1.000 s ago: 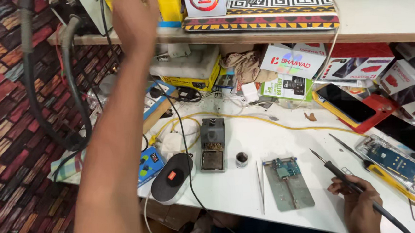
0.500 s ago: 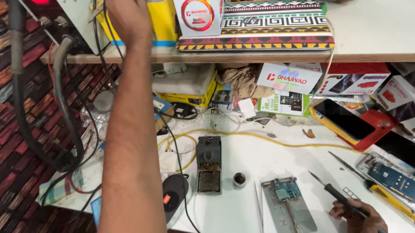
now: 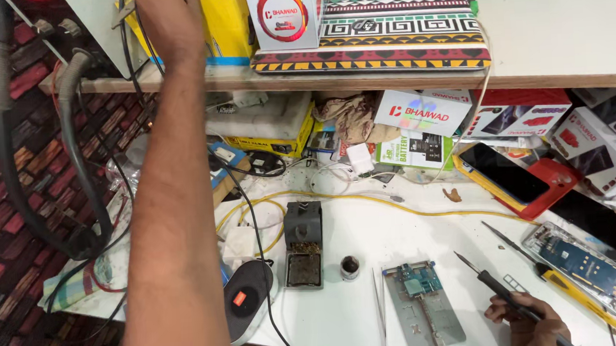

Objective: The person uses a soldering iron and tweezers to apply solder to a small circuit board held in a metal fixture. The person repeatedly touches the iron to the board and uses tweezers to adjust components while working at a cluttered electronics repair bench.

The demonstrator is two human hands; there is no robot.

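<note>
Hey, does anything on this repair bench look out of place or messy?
A crumpled cloth is stuffed among boxes under the shelf, and a yellow cable straggles loose across the white table.

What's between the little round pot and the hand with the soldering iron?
In the head view, a metal holder with a circuit board lies between the pot and the right hand. Tweezers lie beside it.

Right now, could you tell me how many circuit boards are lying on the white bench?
2: one circuit board clamped on the grey holder plate ahead of the right hand, another inside the opened phone at right. Clutter may hide more.
</note>
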